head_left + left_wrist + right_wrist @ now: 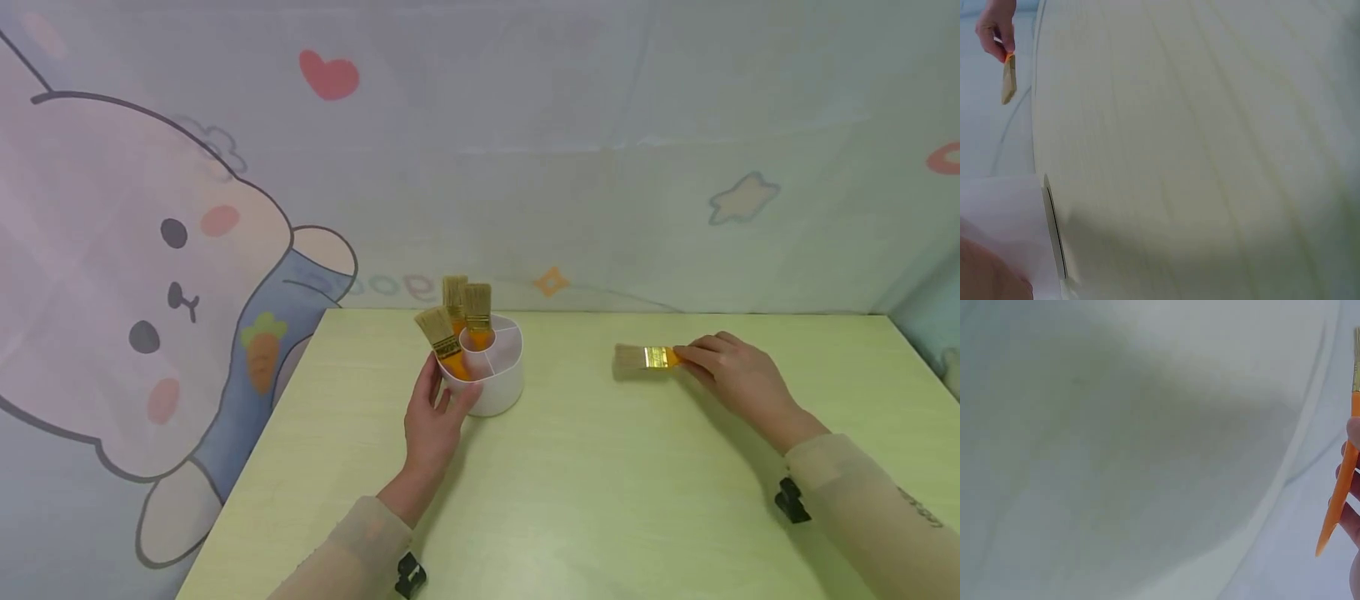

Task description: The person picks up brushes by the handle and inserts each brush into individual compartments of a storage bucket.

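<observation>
A white round holder [504, 393] with inner dividers stands on the table, and several paintbrushes lean in it, bristles up, including a front-left paintbrush [438, 332]. My left hand [433, 429] grips the holder's near left side, thumb in front and fingers round the left. In the left wrist view, part of the holder's white wall [1004, 206] shows beside that hand. Off to the right, my right hand [738, 375] pinches another paintbrush [660, 357] by its orange handle, bristles pointing left. The right wrist view shows the orange handle [1342, 481] between thumb and fingers.
The pale yellow-green table [585, 500] extends under both arms. Behind its far edge hangs a backdrop cloth [525, 167] printed with a cartoon animal, a heart and a star. Small black devices sit at both sleeves.
</observation>
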The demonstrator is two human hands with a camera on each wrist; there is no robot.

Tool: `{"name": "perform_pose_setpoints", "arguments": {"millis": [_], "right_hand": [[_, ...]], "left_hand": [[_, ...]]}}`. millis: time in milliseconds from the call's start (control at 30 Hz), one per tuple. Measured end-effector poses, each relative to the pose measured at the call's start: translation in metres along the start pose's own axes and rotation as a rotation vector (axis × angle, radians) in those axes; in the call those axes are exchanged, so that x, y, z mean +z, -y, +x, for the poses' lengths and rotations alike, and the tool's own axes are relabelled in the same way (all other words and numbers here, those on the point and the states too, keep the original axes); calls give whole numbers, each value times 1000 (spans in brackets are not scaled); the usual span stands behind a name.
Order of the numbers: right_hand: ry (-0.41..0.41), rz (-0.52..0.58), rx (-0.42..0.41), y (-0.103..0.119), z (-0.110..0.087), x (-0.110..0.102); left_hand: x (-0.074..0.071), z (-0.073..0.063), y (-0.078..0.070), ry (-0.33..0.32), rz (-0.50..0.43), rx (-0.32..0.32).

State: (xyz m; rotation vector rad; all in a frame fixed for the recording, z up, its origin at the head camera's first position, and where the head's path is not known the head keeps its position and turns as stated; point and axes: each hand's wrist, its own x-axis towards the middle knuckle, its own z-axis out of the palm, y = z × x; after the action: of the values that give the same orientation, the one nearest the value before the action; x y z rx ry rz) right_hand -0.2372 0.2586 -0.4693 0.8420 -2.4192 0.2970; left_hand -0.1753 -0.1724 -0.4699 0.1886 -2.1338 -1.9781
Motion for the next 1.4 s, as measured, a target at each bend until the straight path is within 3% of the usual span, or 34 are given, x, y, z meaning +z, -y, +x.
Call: {"name": "perform_pose_setpoints", "arguments": {"millis": [400, 867, 1133, 1400], "right_hand": [[-57, -12, -75, 5, 19, -10], [-186, 58, -155, 39, 58, -10], [-261, 167, -113, 69, 86, -5], [-243, 348, 7, 102, 110, 4]], "left_hand": [[1, 0, -1, 3, -17, 19], [-1, 1, -2, 9, -20, 14], [0, 0, -3, 12, -10, 11], [-1, 0, -2, 17, -17, 11]]}}
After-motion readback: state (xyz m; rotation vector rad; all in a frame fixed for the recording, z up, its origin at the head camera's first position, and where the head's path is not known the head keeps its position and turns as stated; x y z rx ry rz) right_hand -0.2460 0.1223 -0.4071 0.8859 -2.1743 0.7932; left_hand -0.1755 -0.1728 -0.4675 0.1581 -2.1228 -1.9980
